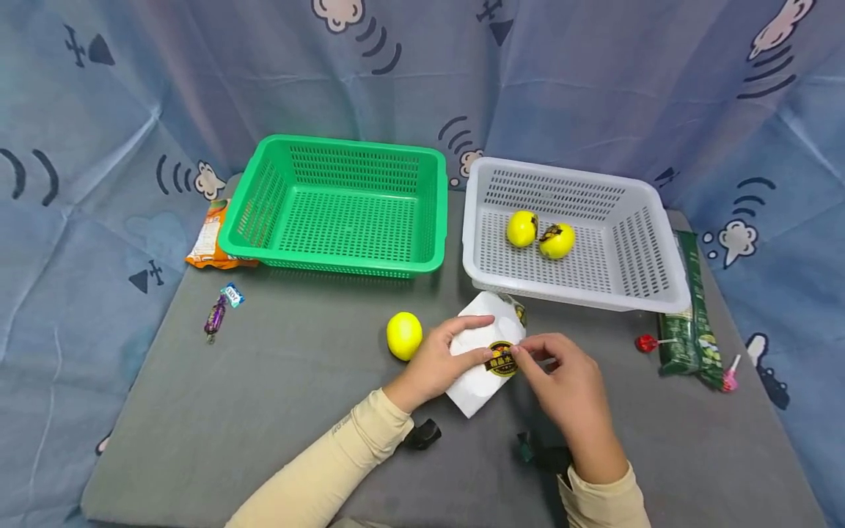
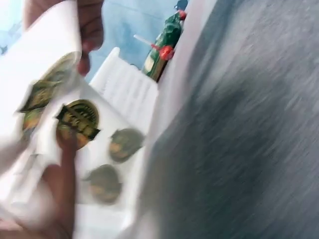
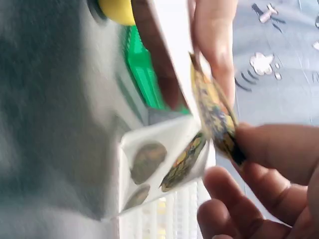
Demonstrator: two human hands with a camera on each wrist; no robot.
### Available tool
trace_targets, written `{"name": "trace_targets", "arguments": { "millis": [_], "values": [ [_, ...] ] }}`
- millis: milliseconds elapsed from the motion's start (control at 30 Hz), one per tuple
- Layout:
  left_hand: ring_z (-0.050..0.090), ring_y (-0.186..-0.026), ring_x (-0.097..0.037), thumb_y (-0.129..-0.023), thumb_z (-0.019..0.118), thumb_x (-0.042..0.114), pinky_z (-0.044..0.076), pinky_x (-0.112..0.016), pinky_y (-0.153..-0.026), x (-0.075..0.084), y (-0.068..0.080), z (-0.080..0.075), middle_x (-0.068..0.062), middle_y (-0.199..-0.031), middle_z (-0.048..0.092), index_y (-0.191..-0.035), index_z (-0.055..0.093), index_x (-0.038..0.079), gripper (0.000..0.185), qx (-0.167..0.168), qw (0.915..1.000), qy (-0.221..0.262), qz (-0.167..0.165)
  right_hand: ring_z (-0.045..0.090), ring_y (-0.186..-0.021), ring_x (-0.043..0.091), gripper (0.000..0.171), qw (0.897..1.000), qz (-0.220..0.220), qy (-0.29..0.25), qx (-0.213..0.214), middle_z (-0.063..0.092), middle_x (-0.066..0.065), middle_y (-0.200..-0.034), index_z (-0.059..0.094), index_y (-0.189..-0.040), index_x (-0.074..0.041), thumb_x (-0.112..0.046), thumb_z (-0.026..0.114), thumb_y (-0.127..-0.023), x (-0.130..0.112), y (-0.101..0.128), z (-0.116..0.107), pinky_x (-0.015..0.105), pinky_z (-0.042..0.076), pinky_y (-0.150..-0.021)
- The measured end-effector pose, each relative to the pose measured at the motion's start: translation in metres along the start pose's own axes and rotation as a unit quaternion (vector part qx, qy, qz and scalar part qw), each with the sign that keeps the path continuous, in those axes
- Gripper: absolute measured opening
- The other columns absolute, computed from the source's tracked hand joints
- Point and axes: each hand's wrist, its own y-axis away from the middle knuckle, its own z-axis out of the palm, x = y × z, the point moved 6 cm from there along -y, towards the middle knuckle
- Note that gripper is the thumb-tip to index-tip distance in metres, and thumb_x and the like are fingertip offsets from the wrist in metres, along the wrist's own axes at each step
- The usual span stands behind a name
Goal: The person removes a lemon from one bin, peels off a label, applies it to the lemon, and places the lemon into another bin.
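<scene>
Nearest the viewer, at 6 o'clock on the grey felt-covered table [image 1: 264, 411], both hands work one white sticker sheet [image 1: 477, 381]. Left hand [image 1: 439, 363] grips the sheet's near-left edge, fingers curled over it; right hand [image 1: 568, 381] pinches a round gold-and-black sticker [image 1: 502, 359] between thumb and fingertip, part-lifted from the backing.

Risk, as a judgement: the thin sticker may tear or fold onto itself if pulled at a steep angle, and the sheet could slip if the left grip slackens.

Just beside the left hand, at 10 o'clock, lies a bare yellow ball-shaped fruit [image 1: 404, 335]. Farther off, at 11 o'clock, stands a green perforated plastic basket [image 1: 337, 205]; at 1 o'clock, a white perforated plastic basket [image 1: 568, 235] holds two yellow fruits [image 1: 540, 235], one visibly stickered.

Around the edges: a purple wrapped sweet [image 1: 215, 315] and orange snack packet [image 1: 210, 235] at 9–10 o'clock; a green packet [image 1: 689, 308] and red lollipop [image 1: 647, 342] at 3 o'clock. Nothing lies between hands and baskets.
</scene>
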Motion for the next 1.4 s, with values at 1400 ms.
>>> {"name": "trace_targets", "arguments": {
  "millis": [1400],
  "values": [
    [0.065, -0.113, -0.021, -0.108, 0.053, 0.002, 0.054, -0.027, -0.09, -0.004, 0.033, -0.053, -0.015, -0.141, 0.051, -0.148, 0.041, -0.002, 0.042, 0.126, 0.9693, 0.208, 0.037, 0.064, -0.111, 0.026, 0.023, 0.971, 0.056, -0.219, -0.079, 0.069, 0.011, -0.124, 0.077, -0.103, 0.001, -0.021, 0.08, -0.097, -0.06, -0.029, 0.066, 0.039, 0.05, -0.09]
  ]
}}
